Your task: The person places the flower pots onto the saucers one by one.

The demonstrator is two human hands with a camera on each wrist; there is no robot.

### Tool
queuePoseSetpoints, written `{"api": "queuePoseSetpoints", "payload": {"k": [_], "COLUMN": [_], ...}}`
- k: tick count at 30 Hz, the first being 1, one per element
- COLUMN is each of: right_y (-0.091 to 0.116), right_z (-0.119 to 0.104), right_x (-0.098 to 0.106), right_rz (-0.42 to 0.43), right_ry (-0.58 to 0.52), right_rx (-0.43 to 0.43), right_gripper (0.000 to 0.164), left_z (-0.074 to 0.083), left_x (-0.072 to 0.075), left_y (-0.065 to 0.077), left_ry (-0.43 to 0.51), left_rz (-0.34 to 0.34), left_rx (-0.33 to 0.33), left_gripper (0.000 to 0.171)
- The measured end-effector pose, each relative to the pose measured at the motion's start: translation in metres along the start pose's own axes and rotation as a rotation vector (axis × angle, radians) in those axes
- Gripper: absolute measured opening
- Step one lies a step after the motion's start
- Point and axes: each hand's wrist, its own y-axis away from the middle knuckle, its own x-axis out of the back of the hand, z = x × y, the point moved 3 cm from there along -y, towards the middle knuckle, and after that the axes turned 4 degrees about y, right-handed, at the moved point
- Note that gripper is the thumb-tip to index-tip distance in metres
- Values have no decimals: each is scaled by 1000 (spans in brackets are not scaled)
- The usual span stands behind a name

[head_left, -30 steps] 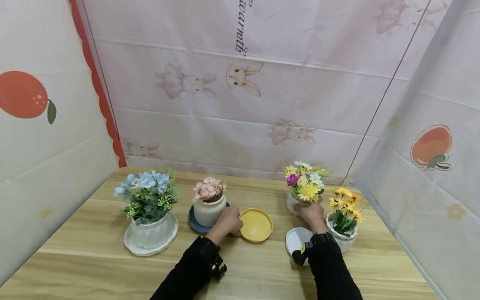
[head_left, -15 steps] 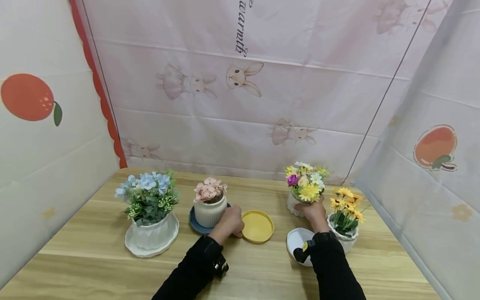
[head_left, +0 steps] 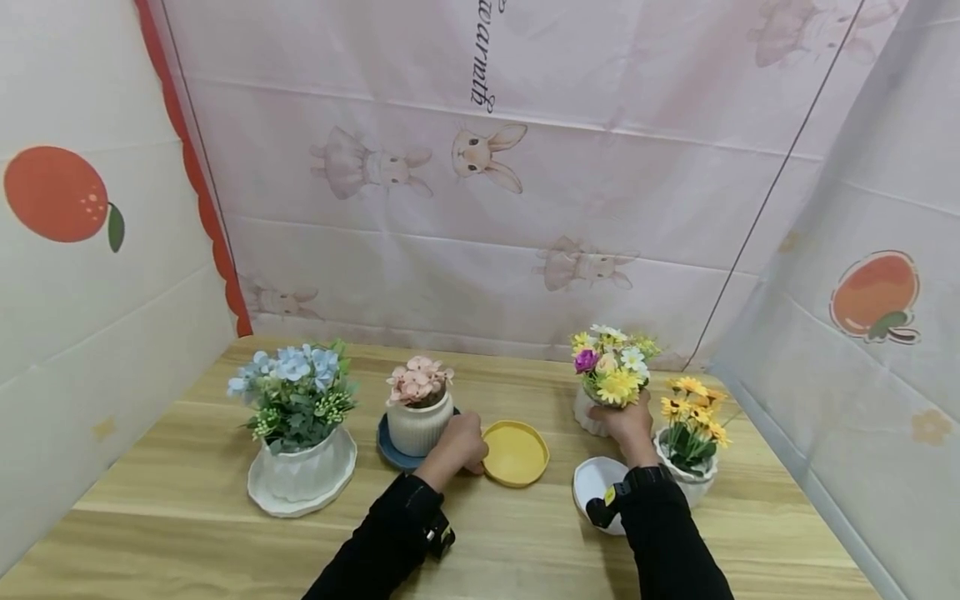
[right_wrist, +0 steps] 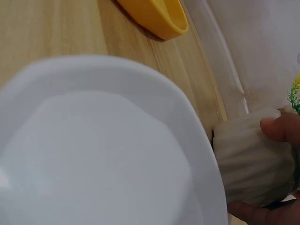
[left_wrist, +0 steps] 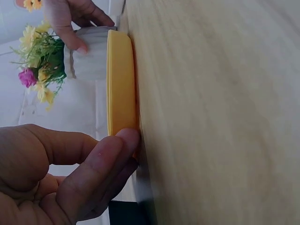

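At the left edge of a round yellow saucer, my left hand pinches the rim between thumb and fingers; the saucer stands edge-on in the left wrist view. My right hand grips a white ribbed flowerpot holding yellow, white and purple flowers. Thumb and fingers wrap round the upper part of this pot in the right wrist view. Below the right wrist lies a white saucer, partly hidden by the wrist camera; this saucer fills much of the right wrist view.
A white pot of yellow-orange flowers stands just right of the right wrist. Left of my left hand, a cream pot with pink flowers sits on a blue saucer. Farther left, blue flowers stand in a white pot on a white saucer.
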Motion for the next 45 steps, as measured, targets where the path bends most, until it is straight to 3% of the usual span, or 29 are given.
{"api": "queuePoseSetpoints", "payload": {"k": [12,23,28,37,42,45], "right_y": [1,7,18,38,47,52], "right_z": [-6,-10,-20,-34,-42,-45], "right_x": [8,8,5,-9,-21,-25], "right_rz": [44,26,-12,-106,-160,-176], "right_ry": [-20,-26,-30,82,98,131], "right_rx": [17,40,68,164,229,275], "right_gripper": [104,102,102,103,108,111], "left_z": [-1,-1,-2,-4,-5,-5], "left_x": [-1,-4,-2,-3,0,0], "left_y": [-2,-2,0,-4,-4,-4], "left_ry": [-24,-16,-19,42,79,75], "left_rz": [9,10,19,12,8,-1], "left_rx": [-13,1,-5,-19,-5,-7], "left_gripper": [9,7,9,4,22,20]}}
